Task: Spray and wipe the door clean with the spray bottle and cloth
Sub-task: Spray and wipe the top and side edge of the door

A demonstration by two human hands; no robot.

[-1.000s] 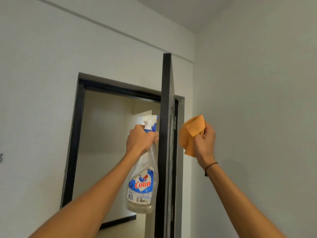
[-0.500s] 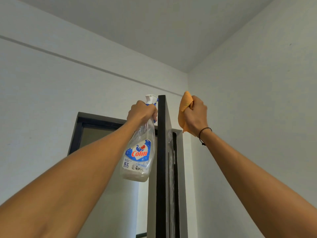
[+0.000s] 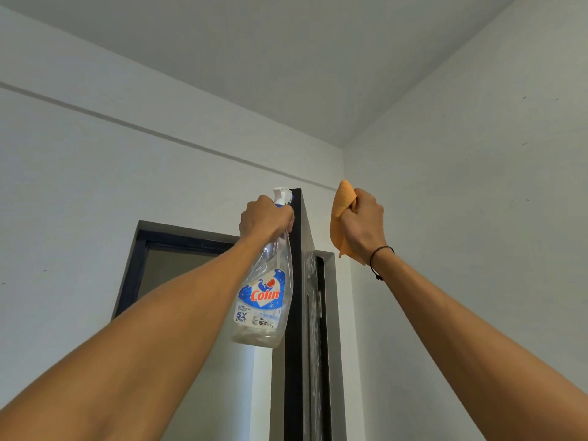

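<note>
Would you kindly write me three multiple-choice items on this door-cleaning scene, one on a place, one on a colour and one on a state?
1. Where is the spray bottle relative to the door?
A. On its left side
B. On its right side
C. Resting on its top edge

2. What colour is the cloth?
A. Blue
B. White
C. Orange

3. What is the right hand doing?
A. Hanging open and idle
B. Gripping the bunched cloth
C. Squeezing the bottle's trigger

Answers:
1. A, since the left hand holds the bottle left of the door's dark edge.
2. C, since the fabric is plainly orange.
3. B, since its fingers curl round the cloth near the door's top.
</note>
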